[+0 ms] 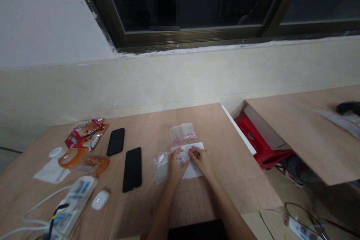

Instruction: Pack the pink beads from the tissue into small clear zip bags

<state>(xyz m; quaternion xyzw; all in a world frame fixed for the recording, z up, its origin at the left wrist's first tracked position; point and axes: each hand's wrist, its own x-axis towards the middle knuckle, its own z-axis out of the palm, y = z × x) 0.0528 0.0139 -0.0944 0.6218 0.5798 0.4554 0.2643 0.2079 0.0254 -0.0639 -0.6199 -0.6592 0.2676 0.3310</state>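
A sheet of white paper lies on the table, with small pink pieces scattered on it. My left hand rests at its left side, thumb and forefinger apart, around part of a clear plastic bag. At the pink pieces, the fingertips of my right hand are pinched together; what they hold is too small to make out. Beside my left hand lie more clear bags. Beyond the paper are clear zip bags with pink bits along their near ends.
Two black phones lie to the left. Farther left are an orange-tinted plastic jar on its side, snack packets, a power strip with cables and a white earbud case. A red stool stands between the tables.
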